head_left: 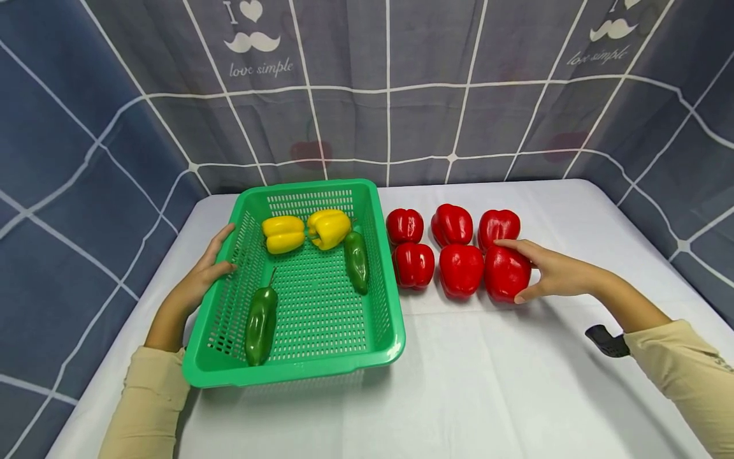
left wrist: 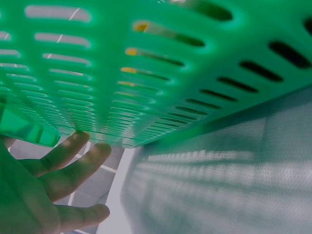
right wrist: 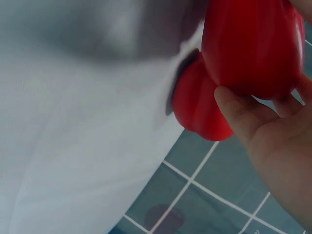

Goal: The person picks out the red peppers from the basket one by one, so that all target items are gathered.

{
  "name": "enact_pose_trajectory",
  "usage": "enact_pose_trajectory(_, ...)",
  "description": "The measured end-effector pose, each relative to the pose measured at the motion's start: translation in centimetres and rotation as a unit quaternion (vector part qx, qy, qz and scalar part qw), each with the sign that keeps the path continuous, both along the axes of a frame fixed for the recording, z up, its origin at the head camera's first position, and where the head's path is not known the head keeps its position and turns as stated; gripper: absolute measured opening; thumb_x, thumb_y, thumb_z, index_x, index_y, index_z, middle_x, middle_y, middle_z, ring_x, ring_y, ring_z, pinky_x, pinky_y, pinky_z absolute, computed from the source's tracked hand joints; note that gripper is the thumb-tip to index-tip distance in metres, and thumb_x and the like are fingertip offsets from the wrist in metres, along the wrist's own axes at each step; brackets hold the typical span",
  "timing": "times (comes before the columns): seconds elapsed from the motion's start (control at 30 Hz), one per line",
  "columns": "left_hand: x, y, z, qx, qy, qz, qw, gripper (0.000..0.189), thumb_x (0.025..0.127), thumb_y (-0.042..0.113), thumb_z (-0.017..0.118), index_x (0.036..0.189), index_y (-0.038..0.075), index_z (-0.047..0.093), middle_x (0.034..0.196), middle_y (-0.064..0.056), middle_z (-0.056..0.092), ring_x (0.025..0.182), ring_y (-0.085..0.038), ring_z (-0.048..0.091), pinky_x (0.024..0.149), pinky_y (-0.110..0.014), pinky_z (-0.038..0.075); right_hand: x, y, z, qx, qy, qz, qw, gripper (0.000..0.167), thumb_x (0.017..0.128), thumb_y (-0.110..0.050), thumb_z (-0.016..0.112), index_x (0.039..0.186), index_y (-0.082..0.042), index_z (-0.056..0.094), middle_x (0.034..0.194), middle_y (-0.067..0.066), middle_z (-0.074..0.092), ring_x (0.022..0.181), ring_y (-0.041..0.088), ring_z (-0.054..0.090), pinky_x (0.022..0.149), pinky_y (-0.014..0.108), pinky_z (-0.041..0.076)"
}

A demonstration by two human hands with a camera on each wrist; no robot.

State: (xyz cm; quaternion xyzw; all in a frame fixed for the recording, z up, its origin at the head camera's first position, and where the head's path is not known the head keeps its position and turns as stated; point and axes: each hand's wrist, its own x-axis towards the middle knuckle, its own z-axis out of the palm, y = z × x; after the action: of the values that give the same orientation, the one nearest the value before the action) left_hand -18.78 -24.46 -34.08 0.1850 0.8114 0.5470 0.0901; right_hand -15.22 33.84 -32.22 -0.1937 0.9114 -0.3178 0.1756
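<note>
My left hand [head_left: 201,280] holds the left rim of a green slotted basket [head_left: 298,366], its thumb over the rim. In the left wrist view, several of its fingers [left wrist: 80,168] extend along the outside wall. Inside the basket are two yellow bell peppers [head_left: 329,229] at the back and two long green peppers [head_left: 261,325], one at the left front, one at the right. My right hand [head_left: 553,271] grips the front right red bell pepper [head_left: 507,274], thumb in front and fingers over the top. In the right wrist view, another red bell pepper [right wrist: 200,100] lies beside it.
Several more red bell peppers [head_left: 461,270] stand in two rows right of the basket. A white cloth [head_left: 459,382] covers the table. Dark checked curtains [head_left: 424,127] hang behind and at both sides. A black strap-like piece [head_left: 608,341] juts from the right sleeve.
</note>
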Motion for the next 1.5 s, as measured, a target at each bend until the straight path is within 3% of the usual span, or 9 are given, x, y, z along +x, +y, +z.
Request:
enact_pose_trajectory(0.33, 0.0, 0.0, -0.4, 0.002, -0.005, 0.003, 1.0, 0.075, 0.088, 0.002, 0.036, 0.148, 0.023, -0.003, 0.15, -0.022, -0.001, 0.114, -0.008, 0.029, 0.079, -0.01, 0.039, -0.3, 0.1, -1.1, -0.002, 0.004, 0.005, 1.0, 0.096, 0.064, -0.02, 0.08, 0.142, -0.014, 0.024, 0.134, 0.018, 0.029, 0.123, 0.04, 0.028, 0.085, 0.053, 0.045)
enact_pose_trajectory(0.6, -0.2, 0.2, -0.3, -0.008, -0.006, 0.009, 0.9999, 0.076, 0.087, 0.004, 0.038, 0.148, 0.022, -0.003, 0.151, -0.019, -0.002, 0.12, -0.02, 0.026, 0.078, -0.011, 0.04, -0.3, 0.3, -1.8, -0.005, 0.017, 0.014, 0.9997, 0.096, 0.064, -0.02, 0.08, 0.142, -0.013, 0.024, 0.135, 0.018, 0.029, 0.123, 0.04, 0.027, 0.088, 0.057, 0.041)
enact_pose_trajectory(1.0, -0.5, 0.6, -0.1, -0.008, -0.009, 0.004, 0.9999, 0.075, 0.086, 0.005, 0.037, 0.148, 0.021, -0.002, 0.15, -0.02, 0.001, 0.114, -0.014, 0.029, 0.076, -0.013, 0.042, 0.1, 1.0, -2.1, -0.014, 0.019, 0.011, 0.9997, 0.098, 0.064, -0.018, 0.08, 0.143, -0.014, 0.021, 0.136, 0.019, 0.026, 0.124, 0.042, 0.023, 0.088, 0.06, 0.038)
enact_pose_trajectory(1.2, -0.5, 0.6, -0.2, -0.009, -0.014, 0.006, 0.9998, 0.076, 0.086, 0.005, 0.037, 0.148, 0.022, -0.003, 0.151, -0.019, -0.001, 0.117, -0.021, 0.028, 0.075, -0.015, 0.044, 0.0, 1.0, -2.1, -0.014, 0.027, 0.018, 0.9994, 0.098, 0.065, -0.019, 0.079, 0.143, -0.015, 0.02, 0.136, 0.019, 0.026, 0.125, 0.041, 0.023, 0.09, 0.062, 0.036)
enact_pose_trajectory(1.5, -0.4, 0.4, -0.2, -0.014, -0.017, 0.013, 0.9997, 0.077, 0.086, 0.004, 0.038, 0.148, 0.023, -0.004, 0.151, -0.018, -0.002, 0.12, -0.029, 0.026, 0.075, -0.015, 0.043, 0.0, 1.0, -2.2, -0.014, 0.014, 0.016, 0.9997, 0.103, 0.064, -0.017, 0.079, 0.145, -0.015, 0.015, 0.136, 0.021, 0.023, 0.124, 0.043, 0.02, 0.086, 0.058, 0.042)
